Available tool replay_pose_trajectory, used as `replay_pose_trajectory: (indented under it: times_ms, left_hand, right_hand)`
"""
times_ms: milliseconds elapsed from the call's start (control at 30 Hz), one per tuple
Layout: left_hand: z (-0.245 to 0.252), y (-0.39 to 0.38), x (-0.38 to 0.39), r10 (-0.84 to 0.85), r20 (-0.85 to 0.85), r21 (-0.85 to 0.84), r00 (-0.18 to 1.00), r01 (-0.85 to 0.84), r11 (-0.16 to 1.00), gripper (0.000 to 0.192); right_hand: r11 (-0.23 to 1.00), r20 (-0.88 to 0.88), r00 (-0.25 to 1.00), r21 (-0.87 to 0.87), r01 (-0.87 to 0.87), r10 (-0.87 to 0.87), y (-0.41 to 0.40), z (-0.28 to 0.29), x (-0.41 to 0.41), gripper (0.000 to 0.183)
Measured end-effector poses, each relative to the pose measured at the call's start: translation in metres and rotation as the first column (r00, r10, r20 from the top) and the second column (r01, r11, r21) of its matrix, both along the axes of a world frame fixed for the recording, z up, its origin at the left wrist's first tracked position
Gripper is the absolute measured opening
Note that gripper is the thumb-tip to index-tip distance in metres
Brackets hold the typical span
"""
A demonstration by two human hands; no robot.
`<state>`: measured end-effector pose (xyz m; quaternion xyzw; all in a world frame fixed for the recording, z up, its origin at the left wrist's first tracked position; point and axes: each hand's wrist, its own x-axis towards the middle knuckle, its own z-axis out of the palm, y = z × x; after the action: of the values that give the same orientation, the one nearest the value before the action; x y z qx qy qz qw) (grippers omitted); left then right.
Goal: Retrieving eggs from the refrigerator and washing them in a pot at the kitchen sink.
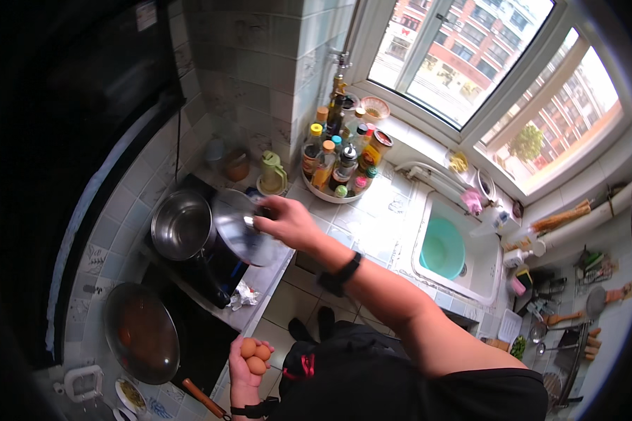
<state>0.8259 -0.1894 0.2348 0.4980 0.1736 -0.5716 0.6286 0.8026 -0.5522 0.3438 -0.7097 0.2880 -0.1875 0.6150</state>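
My right hand [289,222] grips the knob of a glass pot lid [240,227], which is tilted and held to the right of an open stainless-steel saucepan [183,223]. The saucepan stands on the stove at the back and looks bare inside. Lower in the view, my left hand [246,376] is palm up, cradling three brown eggs [257,364] beside the counter's front edge. A large wok with a glass lid [142,334] covers the near part of the stove, and its contents are blurred behind the lid.
A round tray [331,197] of seasoning bottles stands in the corner, next to a green jug [273,173]. Crumpled tissue [244,296] lies by the saucepan's black handle [213,284]. A wooden handle [203,397] juts over the front edge. The sink [482,287] holds a turquoise basin [442,247].
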Motion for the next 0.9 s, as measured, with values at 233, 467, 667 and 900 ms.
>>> replay_pose_trajectory:
  times_ms: [233, 467, 667, 900]
  left_hand:
    - [0.011, -0.027, 0.009, -0.133, 0.025, -0.036, 0.991, 0.134, 0.99, 0.051]
    - [0.014, -0.036, 0.008, -0.201, 0.019, 0.025, 0.979, 0.2, 0.979, 0.051]
    - [0.019, -0.028, 0.006, -0.185, 0.013, -0.012, 0.983, 0.185, 0.983, 0.049]
    - [0.007, -0.018, -0.004, -0.134, -0.004, -0.065, 0.991, 0.133, 0.989, 0.046]
  right_hand:
    - [0.869, -0.472, 0.791, -0.473, 0.145, -0.389, -0.075, -0.132, -0.196, 0.047]
    - [0.779, -0.554, 0.579, -0.571, 0.259, -0.598, -0.12, -0.212, -0.252, 0.046]
    - [0.761, -0.594, 0.502, -0.605, 0.236, -0.628, -0.112, -0.202, -0.226, 0.054]
    - [0.871, -0.426, 0.831, -0.474, 0.131, -0.358, -0.01, -0.16, -0.149, 0.031]
